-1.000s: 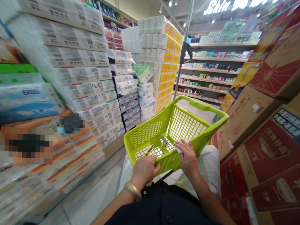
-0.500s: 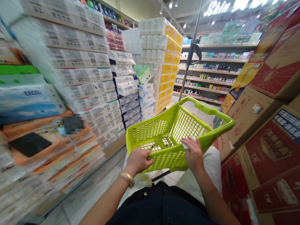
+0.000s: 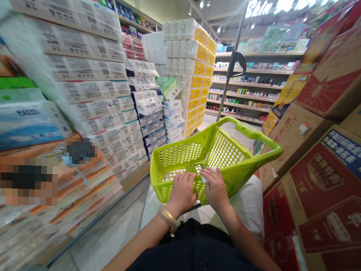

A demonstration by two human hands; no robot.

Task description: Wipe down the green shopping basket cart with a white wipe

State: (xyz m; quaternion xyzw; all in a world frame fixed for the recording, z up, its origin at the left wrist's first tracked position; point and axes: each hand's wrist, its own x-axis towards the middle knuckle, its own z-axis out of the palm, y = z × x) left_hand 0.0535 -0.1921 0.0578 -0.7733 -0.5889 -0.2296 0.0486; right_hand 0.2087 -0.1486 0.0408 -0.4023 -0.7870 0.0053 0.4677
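Supermarket aisle, walled by stacked toilet-paper packs (image 3: 82, 69) and cardboard cartons (image 3: 323, 196); in the head view, a lime-green plastic basket (image 3: 180, 155) sits before the body, steadied by the left hand (image 3: 181, 193) clamped on its near rim, the right hand (image 3: 215, 188) pinching a white slip (image 3: 207, 178) against it.

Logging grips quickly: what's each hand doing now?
Left hand: closed on the lime-green basket near rim.
Right hand: closed, holding a small white slip against the rim.
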